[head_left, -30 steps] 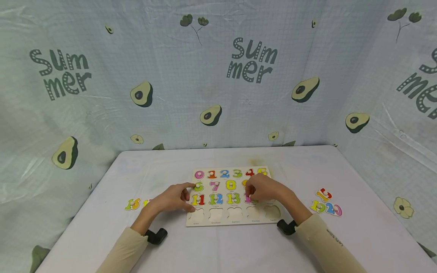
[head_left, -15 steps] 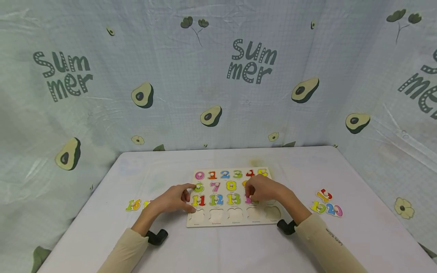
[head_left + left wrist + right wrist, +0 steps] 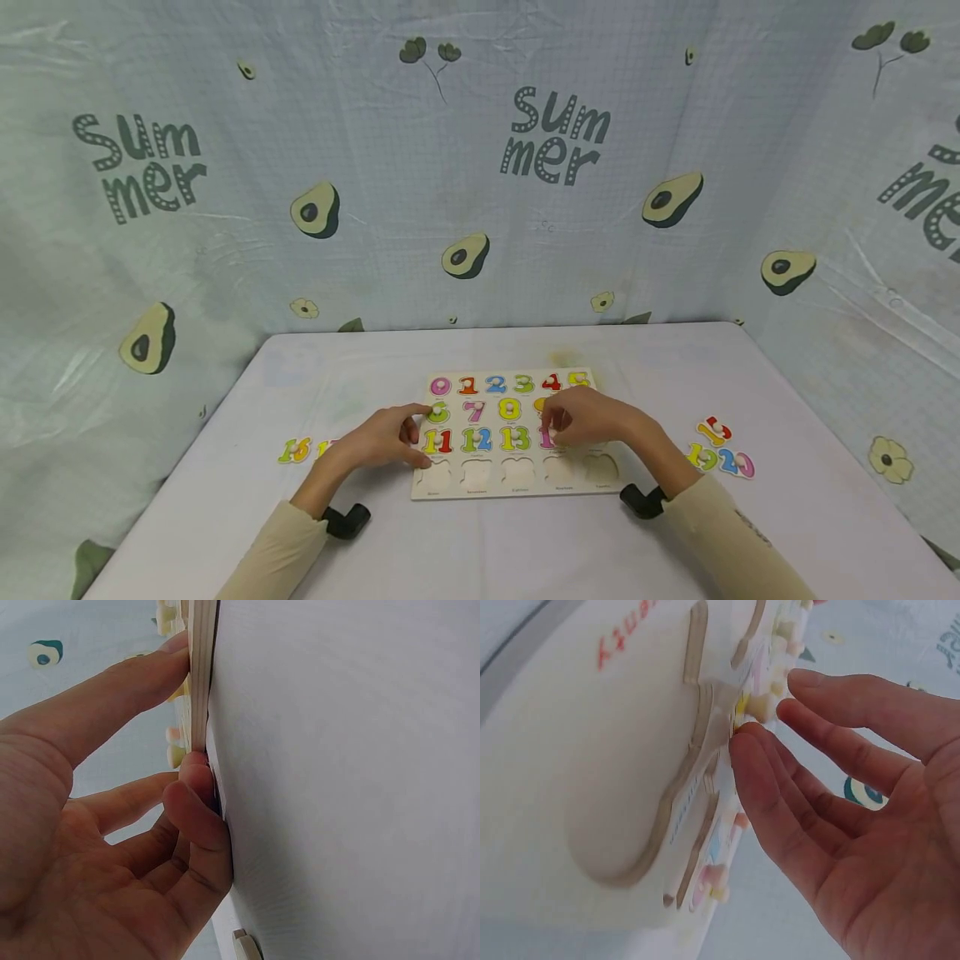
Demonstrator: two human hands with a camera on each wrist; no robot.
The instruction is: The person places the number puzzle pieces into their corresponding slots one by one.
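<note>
A wooden number puzzle board with knobbed pieces lies mid-table. My left hand holds its left edge. The thumb rests on the board near its front corner, the index fingertip reaches the 6 piece, and the other fingers curl against the side. My right hand is over the board's right side, beside the purple-and-yellow 14 piece. In the right wrist view, thumb and index finger stand slightly apart with nothing between them, and the lower fingertips are right at the board.
Right of the board lie loose pieces: a 15, a 19 and a 20. At left are a 16 and another piece partly behind my left arm. Bare recesses line the board's front row.
My right hand has shifted slightly right, a little away from the 14 piece. The left hand and the board have stayed put.
</note>
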